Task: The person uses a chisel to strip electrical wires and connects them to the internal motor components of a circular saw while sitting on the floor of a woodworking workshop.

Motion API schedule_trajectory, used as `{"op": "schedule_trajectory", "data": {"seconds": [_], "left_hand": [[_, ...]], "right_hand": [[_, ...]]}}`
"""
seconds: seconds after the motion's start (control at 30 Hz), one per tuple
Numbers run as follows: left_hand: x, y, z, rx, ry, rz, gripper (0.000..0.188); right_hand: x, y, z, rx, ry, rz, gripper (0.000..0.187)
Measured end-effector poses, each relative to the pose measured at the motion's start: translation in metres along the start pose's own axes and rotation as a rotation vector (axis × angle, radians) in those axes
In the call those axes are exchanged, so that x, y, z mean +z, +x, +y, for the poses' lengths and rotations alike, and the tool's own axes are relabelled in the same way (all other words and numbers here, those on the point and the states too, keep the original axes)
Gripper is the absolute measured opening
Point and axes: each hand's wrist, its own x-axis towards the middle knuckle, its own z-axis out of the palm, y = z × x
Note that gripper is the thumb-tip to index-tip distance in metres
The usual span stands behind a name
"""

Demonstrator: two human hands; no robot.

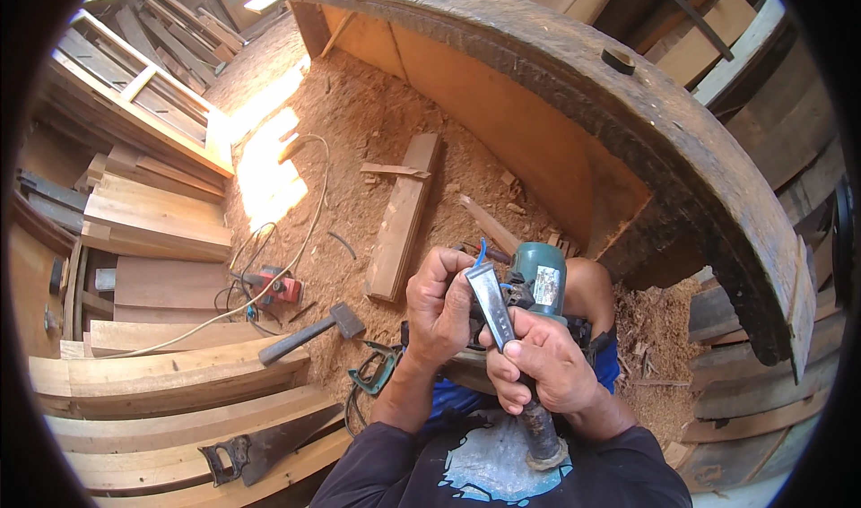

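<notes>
My right hand is wrapped round a chisel. Its shiny, broad blade points up and away from me, and its dark handle runs back toward my shirt. Beside the blade's tip, my left hand is closed in a pinch at a short blue wire, which curves up past the cutting edge. The fingers partly hide where the wire lies against the blade. Just beyond my hands, a green power tool with a pale label rests at my lap. Some wires show at its near side, partly covered by my hands.
A large curved wooden piece arches across the far and right side. Planks lie on the sawdust-covered floor. At left are a hammer, a red power tool, a long cord, a handsaw and stacked boards.
</notes>
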Motion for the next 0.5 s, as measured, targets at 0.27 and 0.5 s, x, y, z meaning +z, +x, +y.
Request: {"op": "schedule_trajectory", "data": {"seconds": [0.27, 0.5], "left_hand": [[-0.0073, 0.0009, -0.0033, 0.025, -0.022, -0.02, 0.014], [-0.0034, 0.0016, -0.0015, -0.004, -0.2, -0.075, 0.011]], "right_hand": [[-0.0017, -0.0024, -0.0024, 0.045, 0.057, -0.009, 0.025], [-0.0046, -0.0037, -0.0036, 0.034, 0.07, -0.007, 0.026]]}}
